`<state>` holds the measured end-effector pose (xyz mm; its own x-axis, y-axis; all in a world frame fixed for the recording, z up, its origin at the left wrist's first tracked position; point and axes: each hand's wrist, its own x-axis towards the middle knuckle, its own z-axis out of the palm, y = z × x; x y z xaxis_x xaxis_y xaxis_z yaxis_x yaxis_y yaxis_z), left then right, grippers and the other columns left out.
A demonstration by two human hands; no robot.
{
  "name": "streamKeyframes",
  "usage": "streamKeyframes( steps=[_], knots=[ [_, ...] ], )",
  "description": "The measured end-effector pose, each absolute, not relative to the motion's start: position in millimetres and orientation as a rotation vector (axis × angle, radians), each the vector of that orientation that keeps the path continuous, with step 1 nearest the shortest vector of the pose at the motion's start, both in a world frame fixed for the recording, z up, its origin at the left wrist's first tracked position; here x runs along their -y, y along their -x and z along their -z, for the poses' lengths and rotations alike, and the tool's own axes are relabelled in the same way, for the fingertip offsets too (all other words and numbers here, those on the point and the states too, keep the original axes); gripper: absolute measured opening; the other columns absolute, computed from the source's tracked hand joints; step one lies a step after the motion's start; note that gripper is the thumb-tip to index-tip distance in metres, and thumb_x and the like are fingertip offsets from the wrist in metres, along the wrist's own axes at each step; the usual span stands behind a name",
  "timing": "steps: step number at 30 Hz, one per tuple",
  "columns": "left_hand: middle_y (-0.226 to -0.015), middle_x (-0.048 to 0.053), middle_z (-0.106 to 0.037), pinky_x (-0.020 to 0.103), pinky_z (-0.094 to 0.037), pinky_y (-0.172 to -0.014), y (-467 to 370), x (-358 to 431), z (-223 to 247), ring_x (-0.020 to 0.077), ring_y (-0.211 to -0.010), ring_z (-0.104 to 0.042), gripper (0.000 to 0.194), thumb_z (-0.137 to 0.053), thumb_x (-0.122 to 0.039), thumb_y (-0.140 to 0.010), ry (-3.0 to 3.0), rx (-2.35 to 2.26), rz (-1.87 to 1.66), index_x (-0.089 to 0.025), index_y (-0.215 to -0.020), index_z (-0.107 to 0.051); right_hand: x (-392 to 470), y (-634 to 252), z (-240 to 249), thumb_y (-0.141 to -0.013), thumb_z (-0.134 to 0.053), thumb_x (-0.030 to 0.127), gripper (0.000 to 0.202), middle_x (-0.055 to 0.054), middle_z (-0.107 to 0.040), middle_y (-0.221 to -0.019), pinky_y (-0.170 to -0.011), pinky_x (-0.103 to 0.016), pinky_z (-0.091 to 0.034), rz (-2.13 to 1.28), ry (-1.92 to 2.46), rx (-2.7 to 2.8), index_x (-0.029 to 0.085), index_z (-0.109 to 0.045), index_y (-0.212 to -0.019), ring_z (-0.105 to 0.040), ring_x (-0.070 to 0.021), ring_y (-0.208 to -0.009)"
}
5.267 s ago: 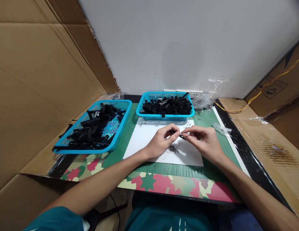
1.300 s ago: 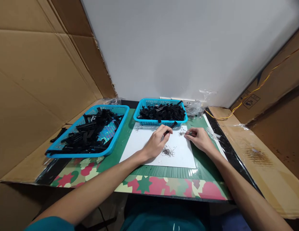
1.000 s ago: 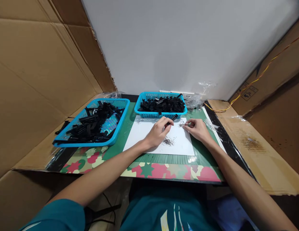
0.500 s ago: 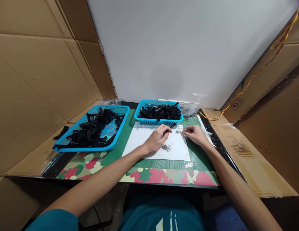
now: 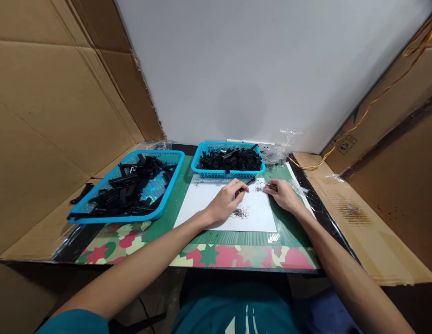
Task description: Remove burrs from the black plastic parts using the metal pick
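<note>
My left hand [image 5: 225, 200] is closed around a slim black plastic piece [image 5: 251, 181], whose far end sticks out past the fingers over a white sheet [image 5: 193, 208]. To its right, my right hand [image 5: 283, 194] pinches a thin metal tool, apparently tweezers [image 5: 266, 184], pointing left toward the black piece. A pile of tiny wire-like metal parts [image 5: 241, 212] lies on the sheet below my left hand. A smaller cluster of these parts [image 5: 259, 189] is beside the tool's tip. The inner part of the black piece is hidden by my fingers.
A large blue basket [image 5: 180, 174] of black plastic pieces stands at the left. Behind the sheet, a smaller blue basket [image 5: 198, 173] holds more. Clear plastic bags [image 5: 276, 155] lie at the back right. Cardboard walls [image 5: 393, 153] flank the green tabletop [image 5: 183, 185].
The view has shifted slightly. Both hands keep nearly the same places and grips; the tip of the metal tool has tilted up a little.
</note>
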<state>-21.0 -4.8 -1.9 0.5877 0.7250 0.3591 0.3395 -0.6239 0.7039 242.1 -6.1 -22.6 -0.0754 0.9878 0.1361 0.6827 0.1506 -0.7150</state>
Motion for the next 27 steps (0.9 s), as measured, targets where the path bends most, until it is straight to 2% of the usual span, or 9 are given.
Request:
streamKeyframes(
  steps=[4,10,14,17,20,23,27],
  knots=[
    [-0.108,0.004,-0.062,0.028,-0.043,-0.077,21.1,6.3,1.0,0.0144,-0.08,-0.056,0.02,-0.049,-0.017,-0.102,-2.236,-0.83,-0.846,-0.019,-0.112,-0.066,8.1,-239.5,19.3,-0.087,-0.067,0.028,0.011,-0.009,-0.076,-0.076,-0.066,-0.03,-0.04,-0.504,1.667,1.806,0.019,-0.072,-0.081,-0.066,-0.0238,-0.07],
    [-0.108,0.005,-0.062,0.029,-0.043,-0.077,19.4,5.6,4.6,0.015,-0.081,-0.056,0.02,-0.049,-0.016,-0.101,-2.226,-0.814,-0.863,-0.019,-0.11,-0.067,11.1,-240.8,10.4,-0.088,-0.065,0.028,0.013,-0.009,-0.074,-0.08,-0.068,-0.032,-0.037,-0.369,1.676,1.771,0.02,-0.073,-0.083,-0.061,-0.0228,-0.07],
    [-0.111,0.005,-0.063,0.029,-0.043,-0.077,19.0,6.1,3.6,0.0148,-0.082,-0.056,0.021,-0.05,-0.016,-0.1,-2.199,-0.818,-0.861,-0.02,-0.111,-0.069,17.1,-234.3,4.0,-0.091,-0.065,0.04,0.02,-0.002,-0.062,-0.071,-0.062,-0.03,-0.034,-0.567,1.477,1.672,0.02,-0.068,-0.087,-0.05,-0.0172,-0.062],
    [-0.109,0.005,-0.065,0.029,-0.043,-0.076,18.7,6.5,0.4,0.0156,-0.085,-0.057,0.02,-0.055,-0.026,-0.103,-2.136,-0.805,-0.887,-0.019,-0.11,-0.071,25.8,-221.5,-0.5,-0.088,-0.073,0.05,0.032,0.002,-0.055,-0.073,-0.059,-0.027,-0.033,-0.958,1.158,1.555,0.02,-0.064,-0.091,-0.044,-0.0141,-0.064],
    [-0.103,0.006,-0.067,0.029,-0.043,-0.074,17.6,6.7,-3.2,0.0169,-0.086,-0.058,0.03,-0.06,-0.044,-0.102,-1.949,-0.726,-0.87,-0.017,-0.108,-0.073,35.5,-205.9,-3.3,-0.086,-0.079,0.05,0.033,0.004,-0.05,-0.072,-0.057,-0.026,-0.03,-1.185,1.01,1.56,0.02,-0.066,-0.091,-0.038,-0.0115,-0.062],
    [-0.089,0.004,-0.065,0.027,-0.039,-0.066,15.6,7.3,-6.4,0.0139,-0.075,-0.054,0.045,-0.068,-0.059,-0.095,-1.697,-0.627,-0.809,-0.015,-0.099,-0.072,42.2,-194.6,-5.1,-0.086,-0.08,0.049,0.032,0.004,-0.047,-0.07,-0.054,-0.026,-0.027,-1.252,0.967,1.558,0.019,-0.07,-0.089,-0.033,-0.0102,-0.059],
    [-0.08,0.001,-0.06,0.026,-0.036,-0.063,13.9,8.2,-11.4,0.0114,-0.07,-0.05,0.054,-0.078,-0.067,-0.084,-1.546,-0.614,-0.773,-0.014,-0.09,-0.07,45.4,-190.4,-6.2,-0.084,-0.081,0.052,0.035,0.003,-0.046,-0.066,-0.053,-0.027,-0.029,-1.174,1.002,1.552,0.019,-0.075,-0.087,-0.035,-0.0113,-0.059]
  ],
)
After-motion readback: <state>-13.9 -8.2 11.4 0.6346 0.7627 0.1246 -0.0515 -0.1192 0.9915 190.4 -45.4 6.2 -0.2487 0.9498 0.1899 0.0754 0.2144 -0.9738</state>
